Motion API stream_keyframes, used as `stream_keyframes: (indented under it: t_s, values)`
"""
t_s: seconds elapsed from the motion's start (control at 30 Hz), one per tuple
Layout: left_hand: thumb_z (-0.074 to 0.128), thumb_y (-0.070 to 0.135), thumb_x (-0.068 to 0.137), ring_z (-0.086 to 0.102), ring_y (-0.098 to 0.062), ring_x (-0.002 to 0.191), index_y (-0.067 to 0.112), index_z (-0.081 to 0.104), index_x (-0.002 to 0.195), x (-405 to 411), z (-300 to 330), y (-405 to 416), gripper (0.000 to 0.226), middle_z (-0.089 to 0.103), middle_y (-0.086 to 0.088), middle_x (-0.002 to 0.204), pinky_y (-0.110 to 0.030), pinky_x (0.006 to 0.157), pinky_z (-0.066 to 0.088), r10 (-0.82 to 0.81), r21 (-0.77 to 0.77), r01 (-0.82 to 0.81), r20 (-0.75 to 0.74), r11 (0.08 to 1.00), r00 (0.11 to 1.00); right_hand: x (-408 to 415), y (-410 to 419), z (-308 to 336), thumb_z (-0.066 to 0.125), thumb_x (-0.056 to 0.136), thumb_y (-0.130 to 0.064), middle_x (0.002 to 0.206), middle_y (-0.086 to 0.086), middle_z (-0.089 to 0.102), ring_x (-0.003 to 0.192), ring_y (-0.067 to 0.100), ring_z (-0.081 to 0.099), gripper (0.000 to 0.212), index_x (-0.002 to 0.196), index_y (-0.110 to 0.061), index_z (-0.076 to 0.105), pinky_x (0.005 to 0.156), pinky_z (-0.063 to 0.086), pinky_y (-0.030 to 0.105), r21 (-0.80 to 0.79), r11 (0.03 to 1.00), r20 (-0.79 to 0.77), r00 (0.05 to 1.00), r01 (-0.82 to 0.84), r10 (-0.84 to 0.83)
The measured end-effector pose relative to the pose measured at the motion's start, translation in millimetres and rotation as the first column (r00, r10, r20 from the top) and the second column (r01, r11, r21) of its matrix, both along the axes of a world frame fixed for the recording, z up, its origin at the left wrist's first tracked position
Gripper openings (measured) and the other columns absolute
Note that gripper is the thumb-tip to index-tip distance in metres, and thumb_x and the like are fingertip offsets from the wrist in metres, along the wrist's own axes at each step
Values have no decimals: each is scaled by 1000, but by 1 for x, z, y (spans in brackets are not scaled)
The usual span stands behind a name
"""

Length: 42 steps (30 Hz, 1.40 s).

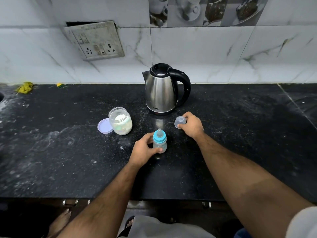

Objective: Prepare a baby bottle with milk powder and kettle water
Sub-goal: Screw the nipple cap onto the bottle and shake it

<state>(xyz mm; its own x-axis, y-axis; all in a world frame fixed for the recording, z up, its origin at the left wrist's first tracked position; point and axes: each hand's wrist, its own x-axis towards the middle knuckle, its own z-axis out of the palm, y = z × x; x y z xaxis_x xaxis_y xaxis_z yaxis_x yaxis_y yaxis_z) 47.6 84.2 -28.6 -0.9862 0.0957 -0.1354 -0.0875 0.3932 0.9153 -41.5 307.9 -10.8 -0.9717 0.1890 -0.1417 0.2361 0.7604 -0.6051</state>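
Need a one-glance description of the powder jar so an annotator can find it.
Start at the steel kettle on the black counter. Just left of it and nearer the camera stands a clear plastic jar, open, partly filled with white powder. Its lilac lid lies against its left side; nothing else there holds powder.

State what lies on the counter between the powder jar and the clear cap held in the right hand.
In the head view, only bare black counter separates the powder jar from the clear cap; the kettle stands just behind that stretch.
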Motion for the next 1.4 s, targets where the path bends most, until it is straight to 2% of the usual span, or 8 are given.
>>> stream_keyframes:
  t_s: [0.13,0.3,0.43,0.63,0.83,1.1,1.27,1.4]
  values:
    - [88,10,69,64,-5,114,18,61,126,0,-2,-3,63,70,5,120,-29,106,47,0,42,0,-7,999,1000,16,-8,20,82,73,-23,91,-8,65,88,14,66,34,98,-23,59,82,54,32,-217,976,-121,992,16,-44]
    - [89,12,68,64,-4,114,20,63,123,1,-7,-5,62,70,6,119,-32,107,47,-6,71,6,-3,997,1000,60,-30,49,77,74,-29,84,-13,67,73,-4,64,44,113,-28,56,66,49,11,-401,905,-280,960,-145,29]
    - [88,13,69,64,-6,114,19,64,123,2,-11,-7,60,71,6,118,-37,106,49,-6,103,6,-6,995,1000,87,-45,61,75,73,-30,93,-12,70,85,-2,67,38,106,-29,57,73,54,17,-321,890,-385,903,-323,189]
    - [86,11,72,67,-6,107,20,66,119,2,-10,-7,53,73,6,112,-32,101,52,8,108,-2,-54,994,999,92,-55,52,74,77,-21,111,-9,65,101,9,62,44,117,-27,57,85,54,37,-98,903,-299,878,-417,373]
    - [85,8,72,69,-4,102,21,67,116,0,-10,-10,49,74,8,108,-30,96,54,-5,117,12,-66,993,998,90,-56,45,71,79,-22,114,-8,63,103,11,59,43,120,-26,57,88,51,35,-12,907,-271,874,-422,403]
    - [86,10,71,70,-3,98,22,69,113,-2,-14,-13,47,75,9,105,-21,90,54,-14,146,26,-77,989,997,90,-56,34,75,78,-21,114,-8,64,100,6,56,46,122,-22,62,78,42,17,-45,916,-314,876,-399,367]
    - [86,11,71,69,-2,98,24,70,110,-3,-19,-14,45,74,13,103,-16,88,52,-15,153,28,-91,988,996,91,-58,30,75,77,-23,118,-5,65,107,14,59,49,123,-19,62,87,49,30,4,923,-333,870,-384,363]
    - [86,11,71,69,-2,99,28,69,110,-4,-19,-15,45,74,13,104,-20,91,54,-28,131,39,-88,991,996,90,-58,34,75,78,-27,120,-4,65,110,19,59,49,125,-20,60,94,47,38,64,916,-309,865,-395,395]
